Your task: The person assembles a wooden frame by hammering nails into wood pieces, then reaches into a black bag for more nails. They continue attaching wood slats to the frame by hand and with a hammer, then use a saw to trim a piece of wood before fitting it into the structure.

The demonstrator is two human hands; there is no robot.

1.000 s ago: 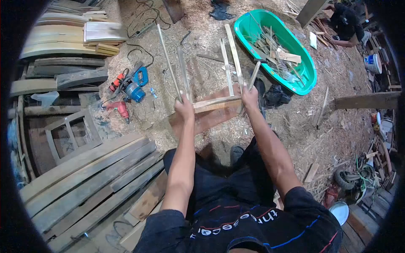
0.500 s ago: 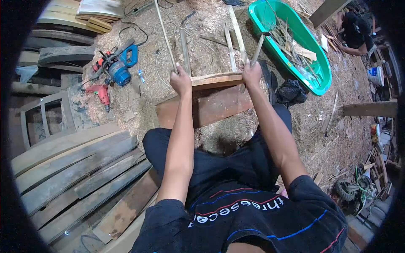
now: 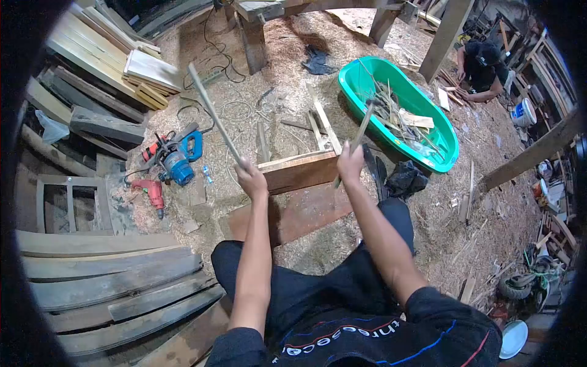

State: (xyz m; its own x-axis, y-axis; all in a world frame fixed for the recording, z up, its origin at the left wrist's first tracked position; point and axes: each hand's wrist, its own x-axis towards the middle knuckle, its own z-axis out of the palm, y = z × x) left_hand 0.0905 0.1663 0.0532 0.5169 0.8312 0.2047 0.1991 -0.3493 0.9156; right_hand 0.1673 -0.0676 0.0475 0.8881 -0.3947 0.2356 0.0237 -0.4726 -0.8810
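My left hand (image 3: 252, 178) is closed around the lower end of a long thin wooden strip (image 3: 214, 113), which slants up and to the left. In my right hand (image 3: 350, 164) is a hammer (image 3: 362, 129), its dark head pointing up and away from me. Between the two hands a brown wooden plank (image 3: 299, 174) stands on edge, with both fists near its ends. Beneath it lies a flat reddish-brown board (image 3: 312, 214) on the shavings-covered ground, in front of my crossed legs.
To the left lie a blue router (image 3: 177, 165) and a red drill (image 3: 150, 194). A green tub (image 3: 449, 147) of wood scraps stands at the right, beside a black plastic bag (image 3: 406, 178). Curved timbers (image 3: 116, 275) are stacked at lower left. Another person (image 3: 483, 70) crouches at far right.
My view has tilted upward, bringing the far wooden frame into sight. The strip in my left hand leans further left, and the plank's broad face shows more.
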